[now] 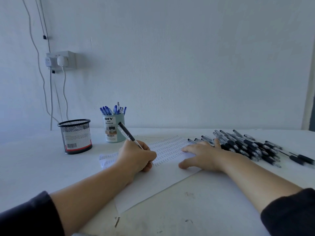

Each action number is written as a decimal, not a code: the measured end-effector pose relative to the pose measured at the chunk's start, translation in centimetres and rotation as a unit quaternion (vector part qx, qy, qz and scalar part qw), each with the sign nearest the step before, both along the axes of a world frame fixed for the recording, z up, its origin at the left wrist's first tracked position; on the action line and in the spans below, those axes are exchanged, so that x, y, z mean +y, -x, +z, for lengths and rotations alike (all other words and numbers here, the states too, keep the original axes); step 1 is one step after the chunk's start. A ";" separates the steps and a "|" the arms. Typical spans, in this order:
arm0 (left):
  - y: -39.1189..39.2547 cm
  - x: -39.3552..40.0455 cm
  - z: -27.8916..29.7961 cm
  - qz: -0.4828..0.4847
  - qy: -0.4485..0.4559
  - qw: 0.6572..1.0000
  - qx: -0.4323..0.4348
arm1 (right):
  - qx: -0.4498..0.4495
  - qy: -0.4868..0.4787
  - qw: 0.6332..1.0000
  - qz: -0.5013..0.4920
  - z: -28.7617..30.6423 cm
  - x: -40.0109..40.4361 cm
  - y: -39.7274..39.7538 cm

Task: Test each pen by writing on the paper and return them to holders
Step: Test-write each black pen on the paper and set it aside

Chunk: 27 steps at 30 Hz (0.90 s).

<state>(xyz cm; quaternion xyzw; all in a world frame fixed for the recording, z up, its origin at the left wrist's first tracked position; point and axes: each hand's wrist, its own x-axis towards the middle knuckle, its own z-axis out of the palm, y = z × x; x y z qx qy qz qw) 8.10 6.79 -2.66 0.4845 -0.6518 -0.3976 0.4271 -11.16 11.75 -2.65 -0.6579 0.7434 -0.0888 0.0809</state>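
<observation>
- The left hand (136, 156) has its fingers closed round a black pen (129, 134), tip down on the paper (158, 183), cap end tilted up and away.
- The right hand (202, 155) lies flat on the paper's right part, fingers spread and holding nothing, little finger touching the pile of black pens (247, 146) lying on the bench (204, 215).
- Rows of small marks cover the far half of the paper.
- Beyond stand a black mesh holder (75, 136) and, to its right, a pale holder (113, 128) full of blue pens (113, 110).
</observation>
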 end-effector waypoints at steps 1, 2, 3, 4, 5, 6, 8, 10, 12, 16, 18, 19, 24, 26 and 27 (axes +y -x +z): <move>0.0 0.0 0.0 0.002 0.001 1.000 -0.003 | 0.000 0.000 1.000 -0.001 0.0 0.0 0.0; 0.1 0.0 0.0 0.004 0.001 1.000 -0.004 | 0.002 -0.002 1.000 -0.001 0.0 0.0 0.0; 0.1 0.0 0.0 0.006 0.001 1.000 -0.006 | 0.004 -0.003 1.000 -0.001 -0.1 0.0 0.0; 0.1 0.0 0.0 0.008 0.002 1.000 -0.006 | 0.005 -0.003 1.000 -0.001 -0.1 -0.1 0.0; 0.1 -0.1 0.0 0.010 0.002 1.000 -0.006 | 0.004 -0.003 1.000 -0.001 -0.1 -0.1 0.1; 0.1 -0.1 0.0 0.011 0.003 1.000 -0.005 | 0.002 -0.004 1.000 -0.002 -0.1 -0.1 0.1; 0.1 -0.1 -0.1 0.011 0.005 1.000 -0.004 | -0.002 -0.004 1.000 -0.002 -0.2 -0.1 0.1; 0.0 -0.1 -0.1 0.011 0.007 1.000 -0.005 | -0.001 -0.004 1.000 -0.001 -0.2 -0.2 0.3; 0.0 0.0 -0.1 0.009 0.010 1.000 -0.006 | 0.000 -0.001 1.000 0.000 -0.3 -0.4 0.4; 0.1 0.0 -0.2 0.008 0.012 1.000 -0.010 | -0.003 -0.006 1.000 -0.011 -0.7 -0.9 0.6; 0.1 -0.1 -0.2 0.010 0.012 1.000 -0.008 | 0.002 -0.004 1.000 -0.011 -0.7 -1.0 0.7; 0.0 -0.1 -0.2 0.011 0.012 1.000 -0.006 | 0.001 -0.003 1.000 -0.011 -0.8 -0.9 0.7; 0.0 0.0 -0.2 0.013 0.014 1.000 -0.003 | 0.012 -0.003 1.000 0.000 -0.5 -0.6 0.5; 0.1 0.0 -0.2 0.010 0.017 1.000 -0.009 | 0.014 -0.002 1.000 0.000 -0.4 -0.5 0.4; 0.1 0.0 -0.2 0.009 0.017 1.000 -0.012 | 0.013 -0.003 1.000 -0.001 -0.4 -0.5 0.3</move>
